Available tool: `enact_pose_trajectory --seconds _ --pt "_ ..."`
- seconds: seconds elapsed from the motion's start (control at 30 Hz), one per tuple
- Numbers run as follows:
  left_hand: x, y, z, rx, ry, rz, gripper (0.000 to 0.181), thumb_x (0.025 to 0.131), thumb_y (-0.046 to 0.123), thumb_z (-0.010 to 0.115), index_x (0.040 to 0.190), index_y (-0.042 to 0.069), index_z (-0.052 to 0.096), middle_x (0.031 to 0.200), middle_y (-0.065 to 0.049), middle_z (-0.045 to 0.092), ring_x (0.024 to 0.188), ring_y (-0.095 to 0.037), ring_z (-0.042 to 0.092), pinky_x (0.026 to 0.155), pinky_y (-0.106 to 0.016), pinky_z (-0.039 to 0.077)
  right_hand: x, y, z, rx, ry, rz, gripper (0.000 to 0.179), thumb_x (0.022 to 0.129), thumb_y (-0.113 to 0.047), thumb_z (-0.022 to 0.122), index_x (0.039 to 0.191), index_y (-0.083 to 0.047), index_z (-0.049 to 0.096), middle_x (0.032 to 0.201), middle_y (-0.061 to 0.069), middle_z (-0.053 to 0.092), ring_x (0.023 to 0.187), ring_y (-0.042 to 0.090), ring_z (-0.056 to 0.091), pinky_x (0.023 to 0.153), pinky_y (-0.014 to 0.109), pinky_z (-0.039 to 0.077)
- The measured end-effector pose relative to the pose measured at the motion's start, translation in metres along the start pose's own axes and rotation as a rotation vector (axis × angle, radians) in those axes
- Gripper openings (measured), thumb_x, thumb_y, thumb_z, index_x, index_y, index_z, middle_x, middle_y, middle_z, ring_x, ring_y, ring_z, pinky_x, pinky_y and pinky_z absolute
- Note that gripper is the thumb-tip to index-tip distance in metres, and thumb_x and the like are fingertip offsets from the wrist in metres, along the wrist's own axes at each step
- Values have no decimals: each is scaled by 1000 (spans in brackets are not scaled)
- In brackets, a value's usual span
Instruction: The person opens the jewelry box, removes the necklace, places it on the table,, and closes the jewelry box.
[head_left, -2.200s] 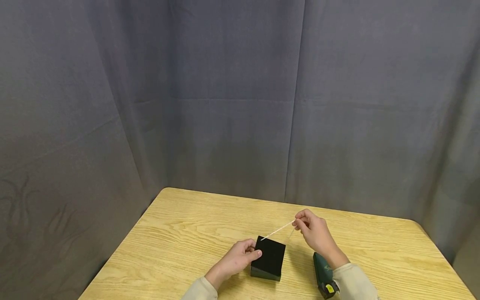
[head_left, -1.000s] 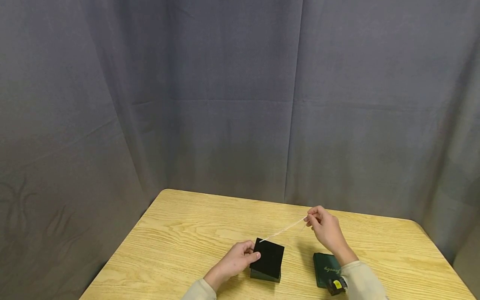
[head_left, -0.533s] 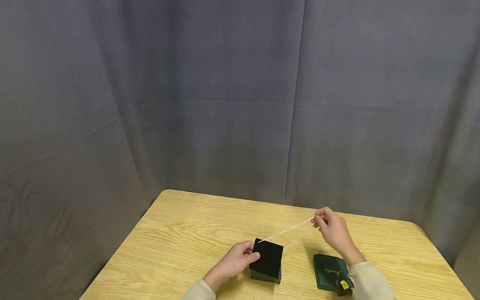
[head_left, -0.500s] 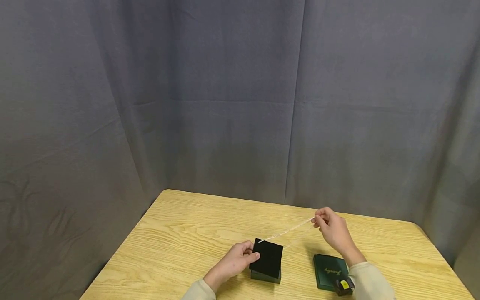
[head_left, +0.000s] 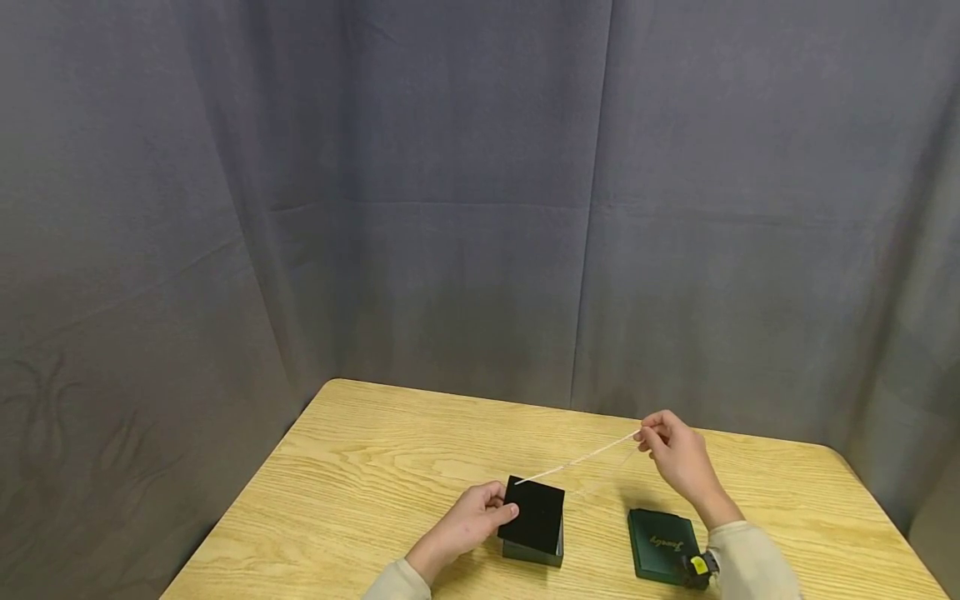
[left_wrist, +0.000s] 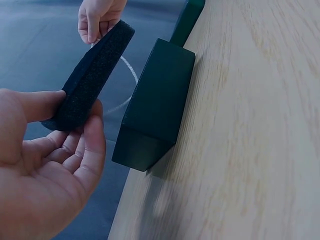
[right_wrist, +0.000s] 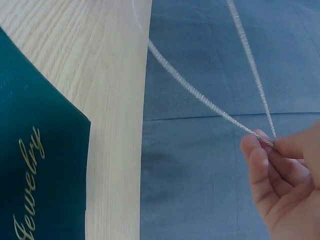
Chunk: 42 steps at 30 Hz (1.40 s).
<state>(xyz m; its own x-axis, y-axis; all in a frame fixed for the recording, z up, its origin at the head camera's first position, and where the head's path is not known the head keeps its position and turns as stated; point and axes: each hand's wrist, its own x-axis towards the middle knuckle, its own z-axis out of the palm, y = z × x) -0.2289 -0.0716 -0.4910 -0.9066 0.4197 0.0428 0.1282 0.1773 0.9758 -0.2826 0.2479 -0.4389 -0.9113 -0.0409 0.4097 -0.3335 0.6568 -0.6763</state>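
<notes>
My left hand (head_left: 472,521) pinches a black foam pad (head_left: 536,512) by its near left edge, thumb on top. The pad, seen edge-on in the left wrist view (left_wrist: 95,80), is tilted above a dark green jewelry box base (head_left: 531,553). From the pad's far left corner a thin silvery chain necklace (head_left: 577,461) stretches to my right hand (head_left: 678,458), which pinches it between thumb and fingertips. A second strand hangs back from those fingers toward the pad, clear in the right wrist view (right_wrist: 247,50). How the chain meets the pad is hidden.
A green lid (head_left: 656,533) lettered "Jewelry" lies on the wooden table (head_left: 375,467) below my right wrist. On that wrist sits a small black device (head_left: 699,568) with a yellow mark. Grey curtains (head_left: 465,208) hang behind and beside the table.
My right hand has moved right, drawing the chain out longer from the pad and uncovering more of the green lid. The left hand and the pad have barely shifted.
</notes>
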Motion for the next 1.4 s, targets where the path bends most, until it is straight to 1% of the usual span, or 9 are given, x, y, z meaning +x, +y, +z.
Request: enact_pose_trajectory --seconds 0.43,0.5,0.6,0.67,0.77,1.03,1.13,1.33,1.4 --pt "1 -2 -1 -7 -6 2 18 94 12 58 81 5 47 59 4 38 48 -8 33 46 -20 26 2 9 -11 -22 10 3 7 96 -1 50 98 1 56 86 13 68 75 24 64 60 22 51" --pt "-2 6 0 -2 0 1 17 94 10 56 81 3 47 59 4 38 48 -8 33 46 -20 26 2 10 -13 -23 13 3 7 96 -1 50 99 1 56 86 14 68 75 24 65 60 22 51" --pt "-3 8 1 14 12 -3 16 95 7 55 82 1 48 59 5 37 49 -8 32 46 -20 26 2 12 -14 -26 17 -1 8 96 -1 50 99 3 56 87 15 68 75 25 65 60 22 51" --pt "-2 7 1 30 19 -8 14 95 6 54 84 0 49 60 4 39 50 -8 33 47 -20 27 3 13 -15 -26 23 -4 8 96 -1 50 99 3 56 86 15 68 74 26 65 59 22 50" --pt "1 -1 1 39 22 -3 12 95 8 55 86 0 51 62 4 41 51 -8 35 47 -20 29 4 16 -15 -28 30 -10 7 96 -1 52 98 3 57 85 14 68 73 26 65 58 21 50" --pt "2 -2 1 20 7 10 10 95 7 55 92 -2 55 68 3 47 53 -9 36 49 -20 30 5 18 -18 -21 33 -1 7 96 -3 53 97 3 57 86 13 69 71 24 65 57 22 50" --pt "2 -2 0 17 -1 7 9 95 7 54 96 -2 58 74 1 51 58 -10 40 53 -20 33 6 19 -18 -24 42 3 7 96 -2 53 98 3 57 86 14 69 70 22 64 57 22 50" --pt "3 -5 1 26 -3 10 11 95 6 55 101 -2 60 86 -2 59 75 -12 55 67 -24 44 7 22 -18 -2 67 38 8 96 -2 52 98 4 57 87 15 69 70 23 65 58 21 50" --pt "3 -5 1 14 2 11 11 95 6 55 101 -1 61 86 -2 61 76 -12 59 69 -24 46 7 23 -17 -1 76 46 8 96 -2 53 98 4 57 86 15 69 69 23 65 57 22 51"
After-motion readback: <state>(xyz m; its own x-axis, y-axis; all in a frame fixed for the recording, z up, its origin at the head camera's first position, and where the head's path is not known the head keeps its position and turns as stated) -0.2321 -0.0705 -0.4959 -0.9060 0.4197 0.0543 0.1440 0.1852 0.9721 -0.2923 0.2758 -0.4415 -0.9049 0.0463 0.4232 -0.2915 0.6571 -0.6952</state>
